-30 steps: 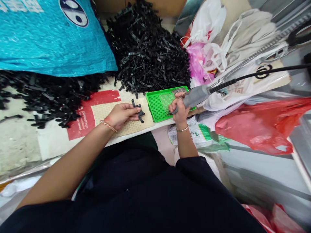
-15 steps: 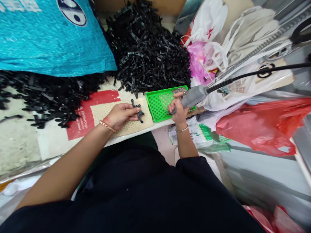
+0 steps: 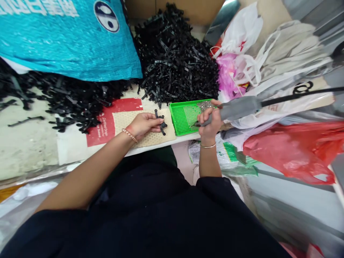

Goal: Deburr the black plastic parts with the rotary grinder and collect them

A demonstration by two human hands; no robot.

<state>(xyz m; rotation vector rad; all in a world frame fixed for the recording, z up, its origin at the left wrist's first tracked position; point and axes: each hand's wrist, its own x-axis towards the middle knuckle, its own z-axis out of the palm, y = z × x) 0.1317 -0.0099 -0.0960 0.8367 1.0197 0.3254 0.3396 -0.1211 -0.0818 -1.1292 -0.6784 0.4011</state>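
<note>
My left hand (image 3: 144,126) pinches a small black plastic part (image 3: 162,123) with several arms, over a beige pad (image 3: 126,123) with a honeycomb pattern. Wrapped round a grey electric screwdriver (image 3: 239,108) is my right hand (image 3: 211,122). The tool lies nearly level, its tip pointing left over a green perforated tray (image 3: 177,132). Small silvery screws (image 3: 205,105) fill the tray's far right corner, and more are spread across its middle. My right fingers hide part of the tray's right side.
A large heap of black plastic parts (image 3: 177,68) rises behind the tray. More lie at left under a blue sack (image 3: 80,50). Plastic bags crowd the right, including a red bag (image 3: 290,147). A cable (image 3: 301,95) runs right from the screwdriver.
The view has shifted, so the bench appears further right. The screwdriver has tipped to a more level position, and its tip now shows over the tray. My left hand keeps the black part.
</note>
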